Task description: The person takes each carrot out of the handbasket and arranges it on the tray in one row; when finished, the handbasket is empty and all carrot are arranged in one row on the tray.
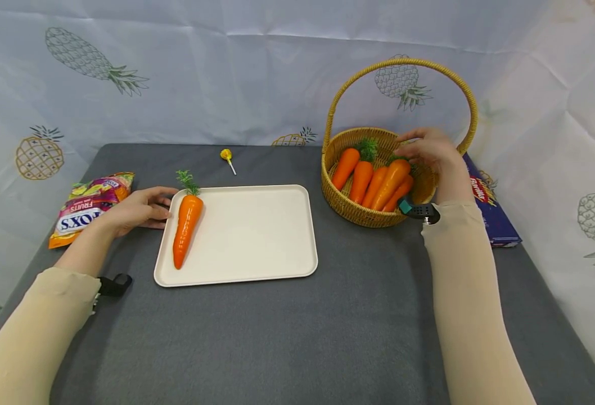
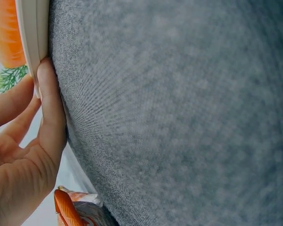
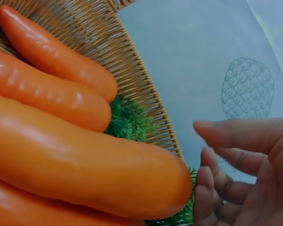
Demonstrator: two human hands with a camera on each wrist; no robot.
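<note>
At the left rim of the cream tray (image 1: 247,236), my left hand (image 1: 143,211) pinches the edge, thumb and fingertips on either side of it in the left wrist view. One orange carrot (image 1: 188,230) with a green top lies lengthwise on the tray's left end. My right hand (image 1: 426,149) is over the back right of a wicker basket (image 1: 350,209) holding several carrots. Its thumb stands apart from the loosely bent fingers, with nothing between them. In the right wrist view those fingertips are right beside the leafy end of the topmost carrot (image 3: 89,169).
A Fox's Fruits candy bag (image 1: 87,205) lies left of the tray, near my left forearm. Behind the tray is a yellow lollipop (image 1: 226,156). The basket's tall handle (image 1: 404,62) arches above my right hand. A dark blue box (image 1: 492,211) lies right of the basket.
</note>
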